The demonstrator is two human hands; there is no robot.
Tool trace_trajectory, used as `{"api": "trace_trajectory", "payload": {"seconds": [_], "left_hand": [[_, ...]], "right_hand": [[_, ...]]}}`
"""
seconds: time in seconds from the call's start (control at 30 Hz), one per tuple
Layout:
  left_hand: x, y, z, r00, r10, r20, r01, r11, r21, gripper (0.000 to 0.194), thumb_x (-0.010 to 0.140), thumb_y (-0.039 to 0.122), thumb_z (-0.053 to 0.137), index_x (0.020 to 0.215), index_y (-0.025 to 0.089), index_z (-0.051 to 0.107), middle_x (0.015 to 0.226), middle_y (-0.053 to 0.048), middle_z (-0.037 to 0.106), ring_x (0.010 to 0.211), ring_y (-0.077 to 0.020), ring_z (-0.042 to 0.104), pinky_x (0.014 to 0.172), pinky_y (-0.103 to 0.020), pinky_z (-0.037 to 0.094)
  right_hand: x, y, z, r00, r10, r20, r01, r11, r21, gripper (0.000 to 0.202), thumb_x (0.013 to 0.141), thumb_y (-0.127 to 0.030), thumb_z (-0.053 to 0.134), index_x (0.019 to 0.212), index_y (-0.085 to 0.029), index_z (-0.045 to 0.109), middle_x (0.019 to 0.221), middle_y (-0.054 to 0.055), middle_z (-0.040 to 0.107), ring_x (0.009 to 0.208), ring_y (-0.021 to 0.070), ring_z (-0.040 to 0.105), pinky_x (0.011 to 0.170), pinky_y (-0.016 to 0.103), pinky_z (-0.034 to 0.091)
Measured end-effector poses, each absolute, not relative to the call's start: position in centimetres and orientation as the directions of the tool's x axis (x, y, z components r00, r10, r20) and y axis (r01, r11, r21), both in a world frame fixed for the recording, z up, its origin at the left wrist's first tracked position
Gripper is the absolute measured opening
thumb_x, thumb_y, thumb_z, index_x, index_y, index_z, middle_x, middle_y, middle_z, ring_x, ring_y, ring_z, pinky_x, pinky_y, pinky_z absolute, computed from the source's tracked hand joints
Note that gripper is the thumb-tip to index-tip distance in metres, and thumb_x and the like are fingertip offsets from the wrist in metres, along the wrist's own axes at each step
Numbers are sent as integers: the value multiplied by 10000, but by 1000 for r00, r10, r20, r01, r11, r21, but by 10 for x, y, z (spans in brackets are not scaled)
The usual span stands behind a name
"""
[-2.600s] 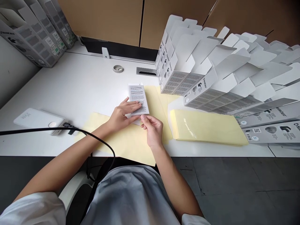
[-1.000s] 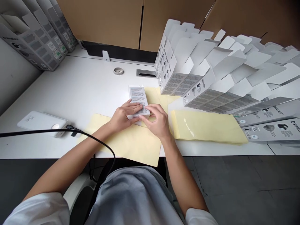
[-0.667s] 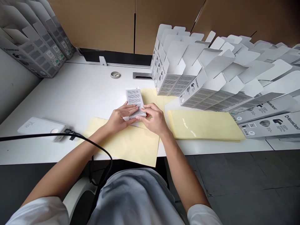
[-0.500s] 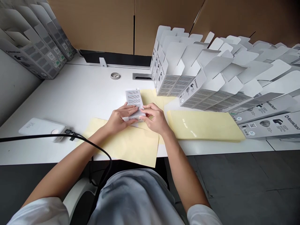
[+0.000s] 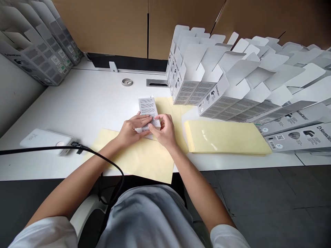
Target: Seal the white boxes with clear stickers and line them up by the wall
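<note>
Printed piece (image 5: pixel 148 105): on white table (image 5: pixel 85 103), by yellow sheets (image 5: pixel 144 158).
Left hand (image 5: pixel 130 130): flat on top — steadying, I'd judge.
Right hand (image 5: pixel 165 132): narrow at near corner — pinching? Can't tell.
Corner work: likely adjusting; next needs steady pressure.

You have a bright, evenly lit tabletop (image 5: pixel 88 94), its white nearly washed out, while the floor (image 5: pixel 258 196) sinks into dark grey. The light's source can't be told from this view. A short streak of glare crosses the stack of yellow sheets (image 5: pixel 232 139). Behind, the brown cardboard (image 5: pixel 111 27) sits dim, and your upper right corner fades to black. The wide lens stretches the cartons (image 5: pixel 310 139) toward the right edge. Your hands (image 5: pixel 130 131) look reasonably sharp, but the fine print on the small box (image 5: pixel 148 106) is unreadable.
</note>
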State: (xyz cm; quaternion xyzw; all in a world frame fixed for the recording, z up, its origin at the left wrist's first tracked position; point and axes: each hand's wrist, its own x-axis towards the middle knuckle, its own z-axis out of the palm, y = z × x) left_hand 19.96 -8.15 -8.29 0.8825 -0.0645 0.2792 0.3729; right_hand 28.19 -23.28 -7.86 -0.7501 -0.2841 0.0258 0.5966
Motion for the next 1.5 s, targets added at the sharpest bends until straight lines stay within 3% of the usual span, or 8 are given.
{"api": "trace_trajectory", "payload": {"seconds": [0.17, 0.3, 0.47, 0.67, 0.8, 1.0, 1.3, 1.5], "left_hand": [[199, -82, -82, 843, 113, 526, -302, -710, 636, 436, 809, 415, 746, 1207, 238, 711, 1215, -77, 710, 1189, -291, 650, 1187, -555, 352], [199, -83, -81, 866, 119, 485, -289, -674, 680, 485, 794, 471, 758, 1227, 260, 702, 1243, -73, 697, 1213, -299, 633, 1205, -546, 324], [199, -83, -81, 867, 138, 479, -277, -666, 693, 520, 784, 493, 766, 1240, 252, 697, 1236, -79, 701, 1212, -299, 633, 1218, -536, 302], [199, -84, -82, 859, 136, 494, -287, -671, 684, 488, 801, 470, 755, 1233, 248, 705, 1232, -76, 702, 1210, -294, 636, 1219, -513, 319], [199, -86, -82, 855, 161, 493, -264, -683, 681, 428, 827, 458, 723, 1206, 259, 720, 1221, -64, 707, 1204, -288, 641, 1221, -520, 317], [198, -86, -81, 852, 155, 500, -277, -676, 682, 456, 830, 450, 726, 1241, 254, 700, 1234, -74, 700, 1211, -286, 636, 1213, -523, 324], [199, -84, -83, 858, 147, 492, -278, -673, 686, 520, 790, 456, 770, 1267, 268, 682, 1260, -79, 686, 1235, -296, 617, 1206, -514, 329], [198, -84, -83, 851, 142, 506, -299, -660, 689, 487, 811, 417, 756, 1266, 261, 682, 1235, -95, 700, 1231, -299, 619, 1203, -531, 324]], "right_hand": [[281, -229, -76, 849, 432, 304, 417, -194, -888, 249, 700, -307, 705, 867, -220, 542, 950, 30, 564, 751, 159, 524, 721, 313, 493], [289, -238, -76, 808, 497, 317, 446, -163, -880, 164, 794, -332, 652, 892, -213, 597, 942, 25, 607, 649, 129, 498, 657, 294, 487], [290, -246, -77, 777, 522, 353, 482, -132, -866, 184, 926, -342, 511, 975, -200, 617, 993, 69, 657, 785, 162, 606, 706, 288, 513], [274, -240, -82, 782, 459, 422, 575, -271, -772, 234, 895, -369, 601, 1058, -201, 591, 1039, 88, 622, 857, 199, 607, 721, 319, 520], [270, -237, -83, 763, 472, 441, 626, -370, -687, 354, 889, -472, 627, 1129, -215, 588, 1087, 104, 622, 998, 256, 623, 739, 336, 524], [275, -239, -87, 699, 571, 431, 694, -395, -602, 610, 859, -676, 564, 1208, -177, 588, 1086, 148, 642, 1000, 301, 637, 748, 368, 535], [283, -250, -84, 624, 652, 430, 751, -350, -560, 337, 1024, -289, 361, 1255, -222, 597, 1101, 120, 672, 998, 261, 653, 773, 357, 537], [275, -249, -80, 671, 624, 400, 701, -358, -617, 360, 996, -413, 447, 1250, -208, 599, 1153, 136, 657, 1064, 282, 641, 811, 386, 551]]}}
